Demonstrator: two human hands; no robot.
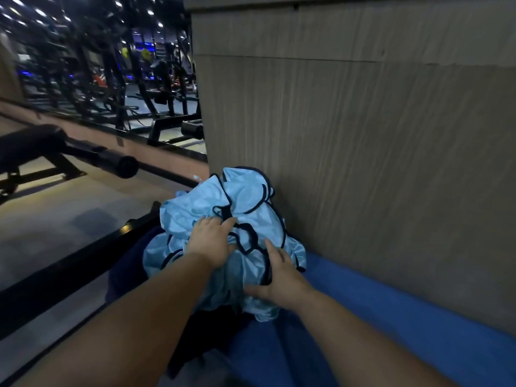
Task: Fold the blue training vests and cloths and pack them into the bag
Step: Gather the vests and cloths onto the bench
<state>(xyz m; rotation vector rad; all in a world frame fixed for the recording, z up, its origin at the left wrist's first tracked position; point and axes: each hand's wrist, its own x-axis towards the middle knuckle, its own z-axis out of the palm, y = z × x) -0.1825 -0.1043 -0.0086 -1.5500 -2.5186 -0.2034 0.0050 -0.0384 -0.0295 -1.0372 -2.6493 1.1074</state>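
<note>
Head view. A crumpled pile of light-blue training vests (195, 216) with dark trim sits just below frame centre, on the blue padded surface (391, 317) that runs off toward 4 o'clock. The pile's far side lies against the grey wood-grain panel (363, 135), which fills the frame from 12 to 3 o'clock.

Left hand (210, 241): lies palm-down on top of the pile, fingers fairly straight and spread toward 1 o'clock, resting on the fabric with nothing gripped.

Right hand (279, 277): lies on the pile's near right side, fingers extended toward 12 o'clock, thumb out toward 9 o'clock, pressing the fabric – no pinch visible.

A dark navy cloth (125, 263) lies under the pile's left edge, at 8 o'clock from it. There is more dark material below the pile toward 6 o'clock – too dim to identify.

A black rail (69, 269) runs diagonally along the surface's left side. A weight bench (28, 146) stands at 9 o'clock, and gym machines (156, 79) at 11 o'clock are blurred.
</note>
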